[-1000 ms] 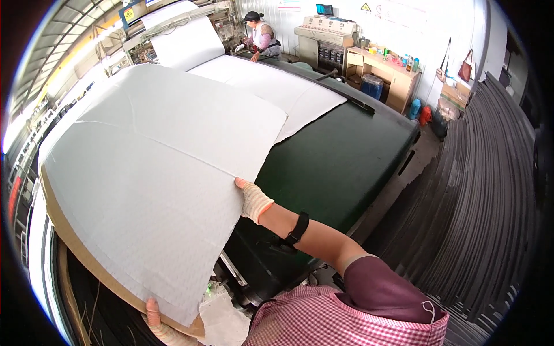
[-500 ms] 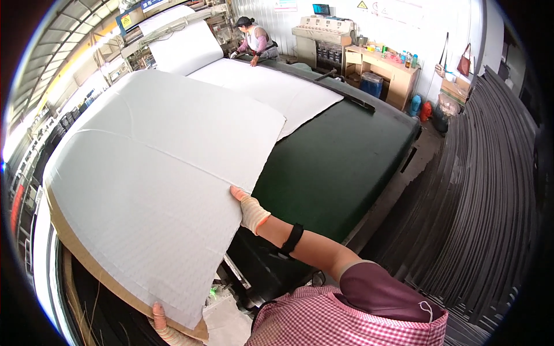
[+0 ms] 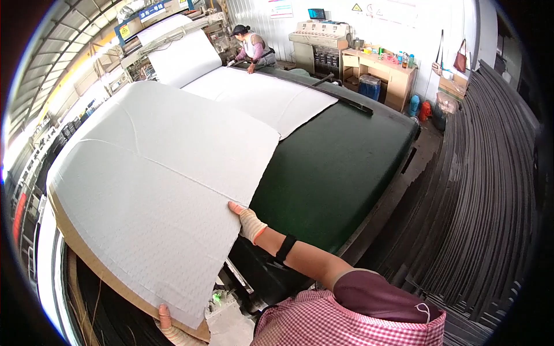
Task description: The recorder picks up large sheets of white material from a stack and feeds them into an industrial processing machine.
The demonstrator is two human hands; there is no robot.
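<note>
A large white sheet (image 3: 156, 184) with a fine texture and a raised crease lies in front of me, its near-left edge backed by tan board (image 3: 104, 262). My right hand (image 3: 249, 222), in a cream fingerless glove, grips the sheet's right edge, thumb on top and fingers hidden underneath. Down at the near corner my left hand (image 3: 171, 327), gloved likewise, pinches the sheet and the tan edge. Its thumb shows on top; the other fingers are out of sight. The sheet's far part overlaps a second white sheet (image 3: 265, 101) on a dark green conveyor belt (image 3: 334, 167).
A co-worker (image 3: 251, 49) stands at the belt's far side beside a machine with a white roll (image 3: 184, 57). To my right rises a tall stack of dark sheets (image 3: 479, 202). A control console (image 3: 320, 40) and a wooden desk (image 3: 398, 83) line the back wall.
The held sheet's far edge and right corner have come down a little toward me, and my right hand has lowered with it. Both hands keep their grip.
</note>
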